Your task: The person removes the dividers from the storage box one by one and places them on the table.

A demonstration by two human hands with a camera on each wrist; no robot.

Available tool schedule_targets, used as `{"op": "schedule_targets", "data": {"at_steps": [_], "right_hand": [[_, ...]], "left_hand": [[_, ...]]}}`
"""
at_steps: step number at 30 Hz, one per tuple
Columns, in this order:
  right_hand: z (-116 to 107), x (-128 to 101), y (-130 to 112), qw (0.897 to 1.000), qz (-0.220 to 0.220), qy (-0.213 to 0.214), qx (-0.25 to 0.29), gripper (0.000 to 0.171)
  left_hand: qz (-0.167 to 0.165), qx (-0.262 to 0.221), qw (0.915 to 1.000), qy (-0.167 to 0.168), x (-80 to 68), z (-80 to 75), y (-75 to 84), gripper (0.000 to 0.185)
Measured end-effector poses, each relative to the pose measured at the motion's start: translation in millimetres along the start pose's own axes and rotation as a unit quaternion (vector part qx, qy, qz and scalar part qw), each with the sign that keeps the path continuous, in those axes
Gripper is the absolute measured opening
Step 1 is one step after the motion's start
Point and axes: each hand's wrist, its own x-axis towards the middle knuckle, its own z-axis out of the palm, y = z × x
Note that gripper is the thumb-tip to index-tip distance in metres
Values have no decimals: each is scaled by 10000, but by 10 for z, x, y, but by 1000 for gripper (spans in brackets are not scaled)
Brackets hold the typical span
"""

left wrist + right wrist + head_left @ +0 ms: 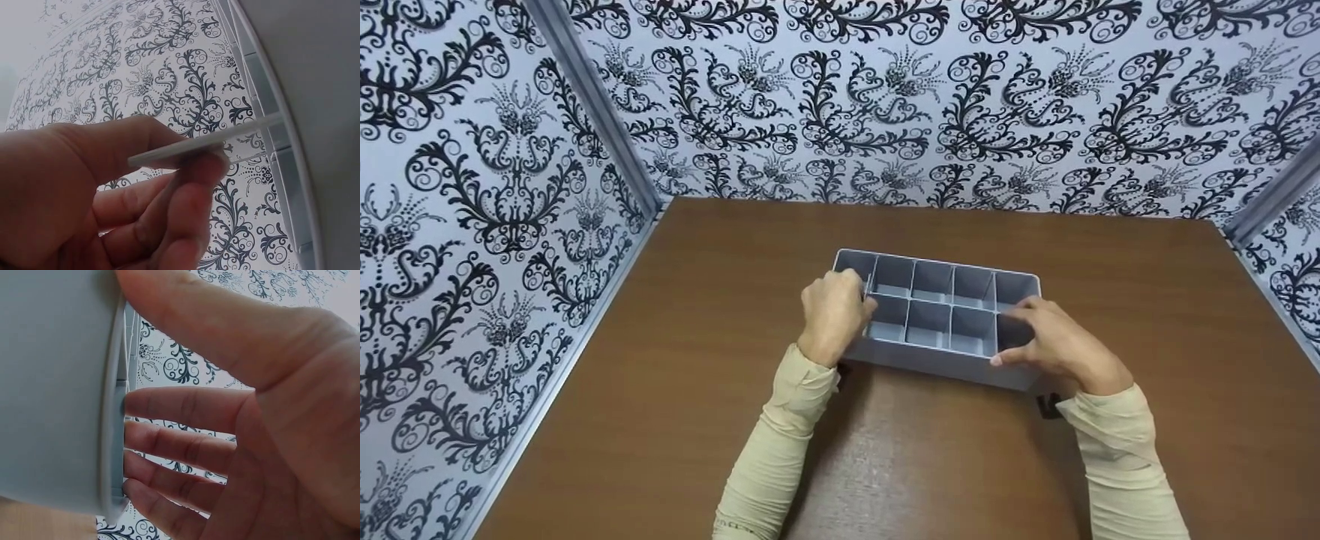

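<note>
A grey compartment organizer box [937, 365] sits on the table with two rows of open compartments. At its left end, my left hand [834, 311] pinches a thin, light-grey flat divider [194, 147] between thumb and fingers. In the left wrist view the divider reaches over to the box rim [292, 129]; how far it sits inside the box is hidden. My right hand [1057, 341] grips the box's front right corner. Its thumb presses the outer front wall [50, 394], and the other fingers [180, 405] reach over the end compartment.
The brown wooden table [720, 300] extends on all sides of the box. White panels with black floral scrolls [885, 97] enclose the back and sides, joined by a grey corner post [592, 97]. A small black object [1048, 406] shows beside the right wrist.
</note>
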Motion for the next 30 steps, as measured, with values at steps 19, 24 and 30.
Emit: {"op": "schedule_targets", "data": {"at_steps": [19,24,30], "right_hand": [[-5,18,4,9997,194,-172,-19,82],[-4,16,-2,9997,198,-147,17,82],[-8,17,-5,9996,203,-171,21,81]], "left_hand": [[-56,-57,9988,482,-15,-21,28,22],[-80,28,9984,552,-25,-48,45,22],[-87,-61,9975,699,-34,-87,44,23]]}}
